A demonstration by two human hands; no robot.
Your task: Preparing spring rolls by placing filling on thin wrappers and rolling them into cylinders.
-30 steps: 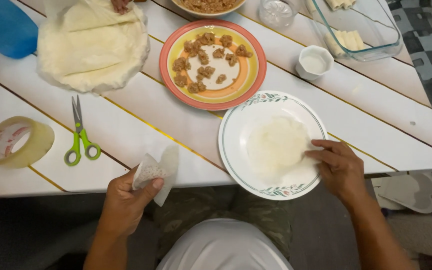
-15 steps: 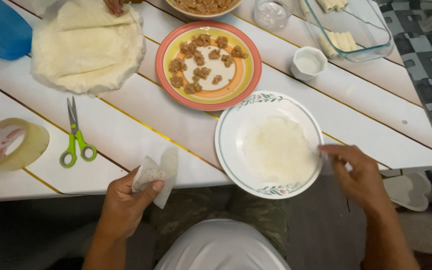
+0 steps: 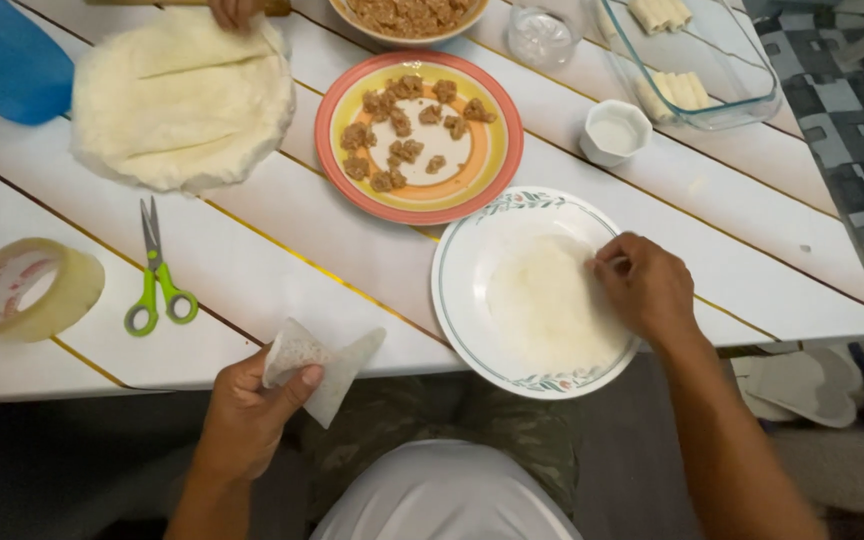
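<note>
My left hand (image 3: 247,415) holds a folded, translucent white wrapper sheet (image 3: 320,365) at the table's near edge. My right hand (image 3: 647,290) rests on the right side of a white plate with a floral rim (image 3: 472,330), fingertips pinching the edge of a thin, wet round wrapper (image 3: 547,305) lying in it. Just beyond stands an orange and yellow plate (image 3: 337,100) with several brown filling lumps (image 3: 402,130).
A stack of pale round wrappers (image 3: 177,95) lies far left with another person's hand (image 3: 237,10) on it. Green-handled scissors (image 3: 155,280), a tape roll (image 3: 22,290), a small white cup (image 3: 614,132), a glass dish with rolls (image 3: 692,60), a filling bowl (image 3: 407,15), a blue object (image 3: 2,60).
My right hand has moved from the plate's right rim onto the plate, reaching the wet wrapper's edge. The left hand keeps hold of its folded sheet.
</note>
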